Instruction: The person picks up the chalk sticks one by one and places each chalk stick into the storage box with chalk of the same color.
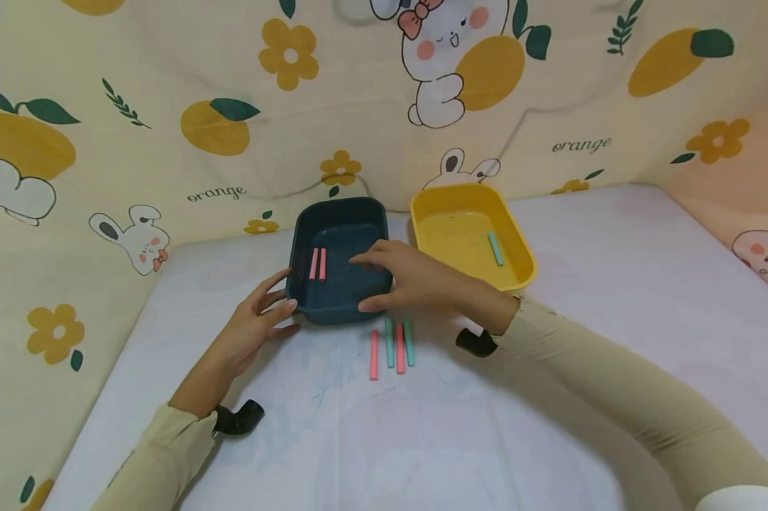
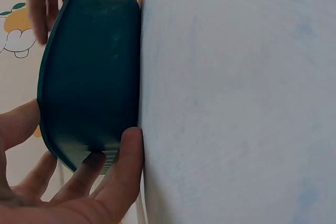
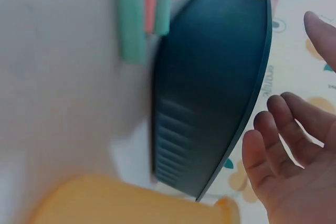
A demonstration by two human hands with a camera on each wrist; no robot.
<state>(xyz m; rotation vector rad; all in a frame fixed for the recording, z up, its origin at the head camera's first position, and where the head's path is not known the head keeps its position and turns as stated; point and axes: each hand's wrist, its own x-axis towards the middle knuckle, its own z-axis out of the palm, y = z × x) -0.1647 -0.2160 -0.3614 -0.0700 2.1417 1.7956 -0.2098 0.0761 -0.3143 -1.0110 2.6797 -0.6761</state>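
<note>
My left hand [image 1: 254, 323] touches the near left corner of a dark teal basket [image 1: 338, 314] with spread fingers, and in the left wrist view its fingertips meet the basket wall [image 2: 94, 51]. Two pink sticks [image 1: 317, 265] lie side by side inside the basket. Over the basket's right rim hovers my right hand [image 1: 416, 277], its thumb and fingers apart with nothing between them. The right wrist view has this hand [image 3: 299, 161] beside the basket rim. In front of the basket, pink sticks [image 1: 374, 355] and green sticks [image 1: 409, 344] lie in a loose row on the table.
To the right of the teal basket stands a yellow basket [image 1: 528, 273] with one green stick [image 1: 495, 248] in it; my right forearm passes close to its near edge. A white cloth covers the table [image 1: 422, 440]. Behind both baskets hangs a printed curtain [image 1: 371, 121].
</note>
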